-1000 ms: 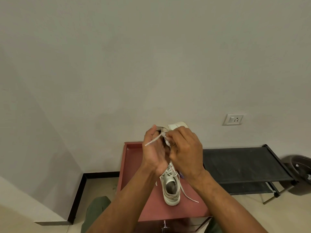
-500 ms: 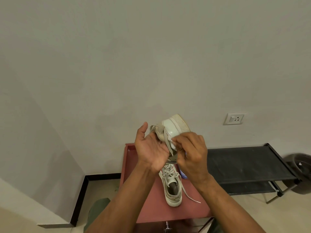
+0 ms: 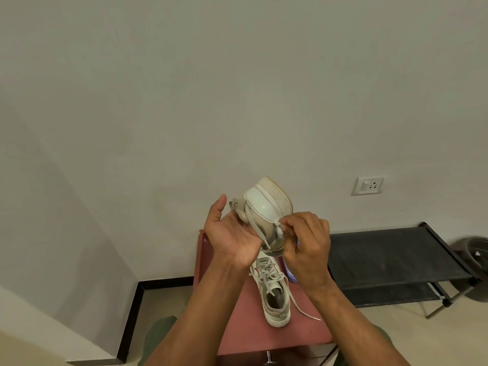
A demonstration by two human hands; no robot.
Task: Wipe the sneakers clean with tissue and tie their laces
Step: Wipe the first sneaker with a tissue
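Shoe rack of black mesh fills the 3 o'clock side of the view, and beside it at about 6 o'clock stands the reddish table. On that table rests one sneaker, heel toward the viewer, its laces loose and one end trailing off toward 4 o'clock, so by my reading it is not yet tied. The other sneaker is raised above the table near the centre of the view, toe up toward 12 o'clock against the wall. Left hand supports it from the 9 o'clock side, palm against the shoe with the thumb standing free; how the fingers behind it lie cannot be told. Right hand is curled at the shoe's 3 o'clock side, fingertips pinching a small white wad, likely the tissue, against the upper. Wiping looks to be underway on this shoe; tying of both seems left.
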